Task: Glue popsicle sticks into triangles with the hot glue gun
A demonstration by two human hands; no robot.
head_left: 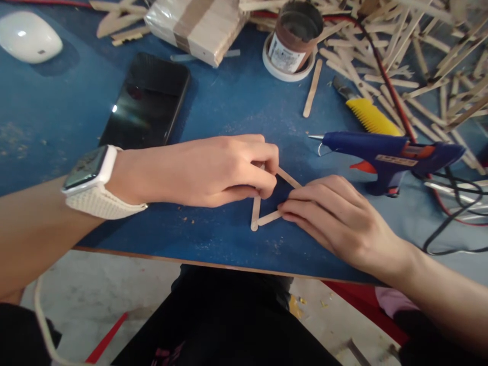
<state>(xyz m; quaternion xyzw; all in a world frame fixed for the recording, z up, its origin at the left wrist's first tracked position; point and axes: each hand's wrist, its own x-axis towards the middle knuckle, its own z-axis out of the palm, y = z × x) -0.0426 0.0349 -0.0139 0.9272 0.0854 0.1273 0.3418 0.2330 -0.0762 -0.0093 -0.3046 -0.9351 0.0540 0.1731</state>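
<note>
Several popsicle sticks lie in a small triangle on the blue table in the head view. My left hand (pixel 236 170) is closed over the left side, its fingertips pinching the upright popsicle stick (pixel 256 209). At the other side, my right hand (pixel 335 216) has its fingers pressed together on the right end of the lower popsicle stick (pixel 270 218). The upper popsicle stick (pixel 288 177) runs from the left fingers toward the right knuckles. The corners under both hands are hidden. Right of my hands lies a blue glue gun (pixel 381 152), its nozzle pointing left.
A phone (pixel 148 101) and a white mouse (pixel 30 38) lie at the left. Behind are a wrapped stick bundle (pixel 202 30), a brown jar (pixel 292 40), a yellow cutter (pixel 371 117) and a pile of loose sticks (pixel 419 56). Black cable (pixel 450 223) loops at right. The table's front edge (pixel 229 267) is close.
</note>
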